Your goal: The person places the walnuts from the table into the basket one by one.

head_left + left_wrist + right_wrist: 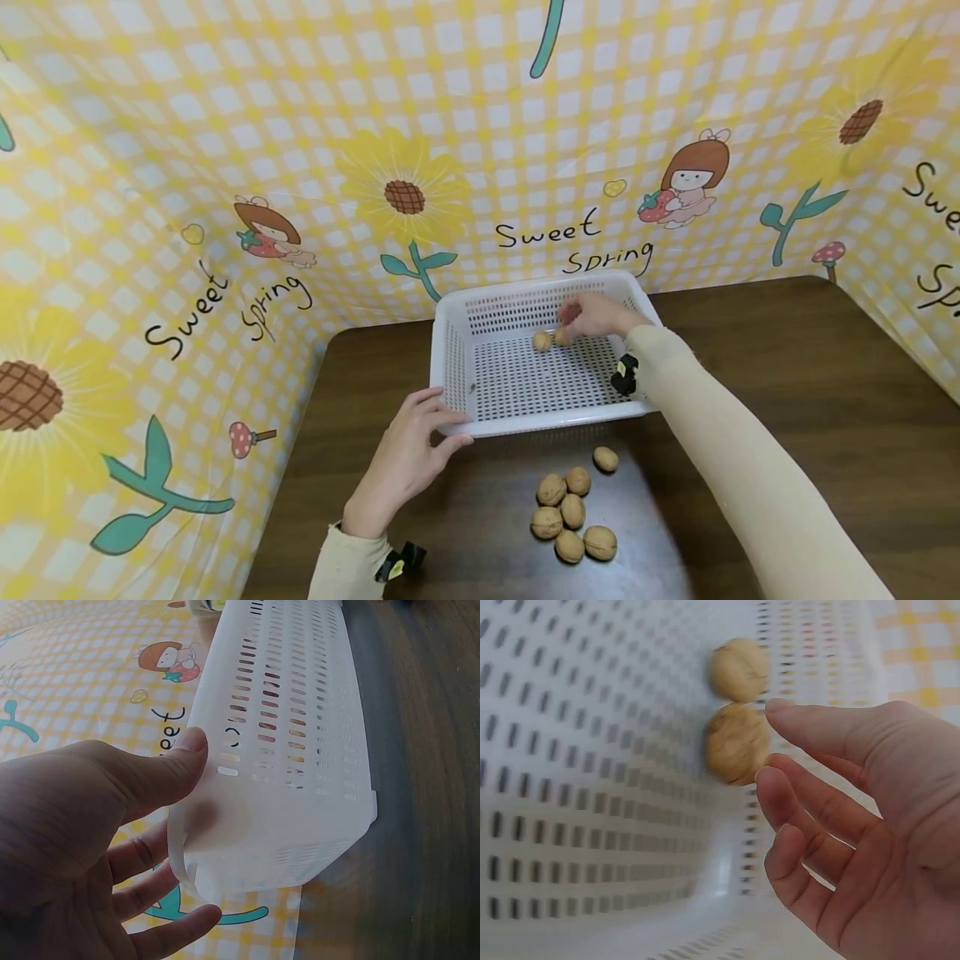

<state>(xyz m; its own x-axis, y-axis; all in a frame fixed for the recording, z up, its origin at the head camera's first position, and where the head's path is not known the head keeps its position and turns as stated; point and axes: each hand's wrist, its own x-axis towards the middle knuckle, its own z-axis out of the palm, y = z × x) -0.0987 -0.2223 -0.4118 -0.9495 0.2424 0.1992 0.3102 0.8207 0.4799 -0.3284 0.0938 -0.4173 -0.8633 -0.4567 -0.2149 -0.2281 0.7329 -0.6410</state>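
A white perforated plastic basket (pixel 525 423) stands on the dark table. My left hand (pixel 411 450) pinches its rim at the near left corner; in the left wrist view the thumb (pixel 191 746) is on the near side of the rim and the fingers are beyond it. Two walnuts (pixel 737 744) lie side by side on the basket floor by the back wall. Inside the basket, my right hand (pixel 596 315) is beside them, fingers loosely bent and nothing gripped. Its fingertips are very close to the nearer walnut; whether they touch it I cannot tell.
Several walnuts (pixel 573 511) lie loose on the brown tabletop (pixel 810 400) in front of the basket. A yellow checked cloth (pixel 465 108) with printed flowers hangs as walls behind and at both sides of the table.
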